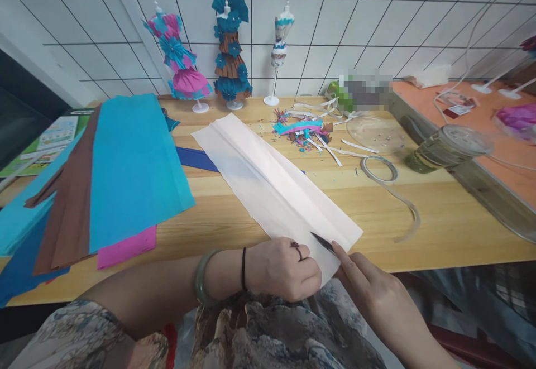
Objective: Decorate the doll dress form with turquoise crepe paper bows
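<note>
A long white sheet of crepe paper lies slantwise on the table, its near end reaching over the front edge. My left hand, wearing a ring, is closed on the left side of that near end. From the right, my right hand grips a tool with a dark pointed blade; its handle is hidden in the fingers. The blade lies over the white paper, pointing up and left. Beneath the sheet a dark blue paper strip sticks out.
Turquoise, brown and pink paper lie on the left. Three small dress forms stand at the back. Paper scraps, a tape roll with a loose tail, and a lidded jar are on the right.
</note>
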A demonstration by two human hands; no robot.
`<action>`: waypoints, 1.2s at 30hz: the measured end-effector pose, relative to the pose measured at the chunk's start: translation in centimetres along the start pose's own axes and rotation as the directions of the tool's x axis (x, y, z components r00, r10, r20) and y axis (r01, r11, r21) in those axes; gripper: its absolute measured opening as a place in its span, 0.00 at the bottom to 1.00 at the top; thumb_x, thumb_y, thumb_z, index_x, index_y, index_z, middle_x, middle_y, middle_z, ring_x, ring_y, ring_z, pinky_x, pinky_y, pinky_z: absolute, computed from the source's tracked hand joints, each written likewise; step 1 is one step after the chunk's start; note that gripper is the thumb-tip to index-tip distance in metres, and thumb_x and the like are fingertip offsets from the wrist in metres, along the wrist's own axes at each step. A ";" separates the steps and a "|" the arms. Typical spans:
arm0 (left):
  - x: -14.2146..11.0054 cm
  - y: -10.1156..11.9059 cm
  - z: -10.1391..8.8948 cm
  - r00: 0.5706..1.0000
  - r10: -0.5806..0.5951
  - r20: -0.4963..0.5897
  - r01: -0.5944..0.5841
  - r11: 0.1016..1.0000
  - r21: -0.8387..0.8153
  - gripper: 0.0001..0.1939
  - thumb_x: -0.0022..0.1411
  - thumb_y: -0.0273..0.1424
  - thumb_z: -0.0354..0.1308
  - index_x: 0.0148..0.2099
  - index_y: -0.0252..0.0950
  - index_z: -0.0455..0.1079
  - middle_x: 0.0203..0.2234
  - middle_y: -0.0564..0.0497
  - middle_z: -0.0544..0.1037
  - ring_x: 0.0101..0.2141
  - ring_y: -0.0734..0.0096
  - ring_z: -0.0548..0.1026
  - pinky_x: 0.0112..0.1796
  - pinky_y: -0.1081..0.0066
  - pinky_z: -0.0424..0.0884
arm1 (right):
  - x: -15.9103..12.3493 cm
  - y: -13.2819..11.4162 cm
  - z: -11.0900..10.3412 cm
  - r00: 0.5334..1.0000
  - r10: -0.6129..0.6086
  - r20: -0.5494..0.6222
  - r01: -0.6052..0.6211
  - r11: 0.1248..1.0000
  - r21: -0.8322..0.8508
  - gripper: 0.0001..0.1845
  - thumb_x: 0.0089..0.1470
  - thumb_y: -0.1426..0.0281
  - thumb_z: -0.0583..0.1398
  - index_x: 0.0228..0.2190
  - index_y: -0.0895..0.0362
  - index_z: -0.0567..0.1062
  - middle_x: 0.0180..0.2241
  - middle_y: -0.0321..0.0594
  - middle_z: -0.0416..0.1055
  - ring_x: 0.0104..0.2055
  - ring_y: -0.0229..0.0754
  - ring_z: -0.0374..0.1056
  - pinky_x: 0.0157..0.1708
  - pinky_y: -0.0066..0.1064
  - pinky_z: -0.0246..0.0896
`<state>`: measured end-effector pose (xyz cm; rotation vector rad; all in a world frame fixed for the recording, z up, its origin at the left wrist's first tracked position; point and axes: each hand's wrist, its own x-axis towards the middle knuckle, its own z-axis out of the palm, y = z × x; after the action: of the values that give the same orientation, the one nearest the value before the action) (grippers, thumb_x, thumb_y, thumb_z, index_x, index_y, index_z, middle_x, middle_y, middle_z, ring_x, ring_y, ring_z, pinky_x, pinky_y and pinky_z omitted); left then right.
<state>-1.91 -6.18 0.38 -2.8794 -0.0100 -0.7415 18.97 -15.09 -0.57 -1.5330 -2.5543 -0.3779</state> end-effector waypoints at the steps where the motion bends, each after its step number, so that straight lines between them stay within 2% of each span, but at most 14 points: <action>1: 0.0 0.0 0.0 1.000 -0.001 0.002 0.001 1.000 -0.001 0.05 0.57 0.25 0.49 0.29 0.33 0.64 0.20 0.52 0.62 0.23 0.71 0.63 0.18 0.70 0.56 | 0.0 0.0 0.1 1.000 0.000 0.007 0.000 1.000 0.002 0.25 0.59 0.74 0.43 0.57 0.65 0.51 0.25 0.41 0.65 0.20 0.37 0.63 0.17 0.26 0.56; 6: 0.0 0.1 -0.1 1.000 -0.009 -0.003 0.009 1.000 0.006 0.06 0.56 0.25 0.49 0.28 0.33 0.64 0.20 0.52 0.62 0.22 0.71 0.63 0.18 0.69 0.55 | 0.1 0.2 0.4 1.000 -0.013 0.022 0.012 1.000 0.022 0.26 0.57 0.75 0.44 0.58 0.65 0.50 0.29 0.45 0.67 0.21 0.37 0.64 0.18 0.27 0.59; 15: 0.0 0.1 0.0 1.000 -0.005 0.025 0.004 1.000 0.015 0.06 0.57 0.26 0.48 0.29 0.33 0.64 0.20 0.52 0.62 0.23 0.71 0.63 0.18 0.70 0.54 | 0.1 0.2 0.5 1.000 -0.005 0.013 0.004 0.998 0.055 0.25 0.57 0.75 0.44 0.57 0.66 0.53 0.29 0.46 0.68 0.22 0.38 0.65 0.19 0.28 0.61; 20: 0.0 0.1 0.0 1.000 -0.003 0.017 0.003 1.000 0.016 0.06 0.57 0.26 0.48 0.29 0.33 0.65 0.20 0.52 0.61 0.23 0.71 0.63 0.18 0.70 0.54 | 0.3 0.1 0.8 1.000 0.008 0.004 -0.008 0.998 0.067 0.26 0.58 0.73 0.45 0.57 0.65 0.51 0.29 0.45 0.67 0.21 0.38 0.64 0.18 0.28 0.61; 26: 0.0 0.1 0.0 1.000 -0.002 0.002 0.002 1.000 0.011 0.06 0.57 0.26 0.48 0.27 0.34 0.63 0.20 0.52 0.61 0.22 0.71 0.62 0.18 0.70 0.54 | 0.8 0.1 0.7 1.000 -0.003 0.019 0.002 0.998 0.061 0.28 0.56 0.77 0.45 0.58 0.65 0.47 0.28 0.43 0.66 0.20 0.37 0.62 0.17 0.28 0.59; 36: -0.1 0.1 0.2 0.999 0.006 0.044 -0.007 1.000 0.015 0.05 0.57 0.27 0.49 0.29 0.33 0.63 0.20 0.52 0.62 0.23 0.71 0.64 0.19 0.71 0.55 | 1.2 0.0 0.6 1.000 -0.006 -0.006 0.007 0.995 0.098 0.28 0.56 0.76 0.45 0.58 0.65 0.49 0.29 0.44 0.66 0.21 0.38 0.64 0.18 0.28 0.61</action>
<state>-1.89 -6.24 0.16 -2.8791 -0.0119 -0.6739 18.42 -13.88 -0.80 -1.4877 -2.5336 -0.2526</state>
